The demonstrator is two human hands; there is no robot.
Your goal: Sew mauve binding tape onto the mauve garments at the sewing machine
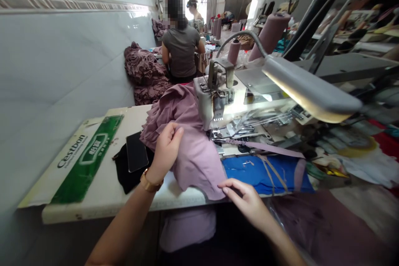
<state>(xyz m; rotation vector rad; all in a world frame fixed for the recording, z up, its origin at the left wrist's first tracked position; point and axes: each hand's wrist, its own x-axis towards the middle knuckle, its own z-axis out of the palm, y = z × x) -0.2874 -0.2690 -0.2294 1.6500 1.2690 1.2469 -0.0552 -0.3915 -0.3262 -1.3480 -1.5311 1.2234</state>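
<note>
Presently, crumpled mauve fabric (195,162) beside a white sewing machine (213,95) is clutched by a curled left hand (166,149) and touched by an open right hand (246,201).

Gold-toned wristwatch (151,181), seemingly metal-banded, on the left wrist (145,174)

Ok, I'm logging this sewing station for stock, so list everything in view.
worktable: 1, white, foreground
sewing machine head: 1, off-white, on worktable
lamp: 1, grey, over machine
thread cones: 2 nearby, mauve, behind machine
garment: 1, mauve, on worktable
ruffled fabric pile: 1, mauve, beyond worktable
black cloth: 1, black, left of garment
phone: 1, black, on black cloth
blue fabric: 1, blue, right of garment
Cestbon carton sheet: 1, white and green, worktable's left end
co-workers: 2, seated ahead
watch: 1, gold, left wrist
left hand: 1, on garment
right hand: 1, at garment's edge
</note>
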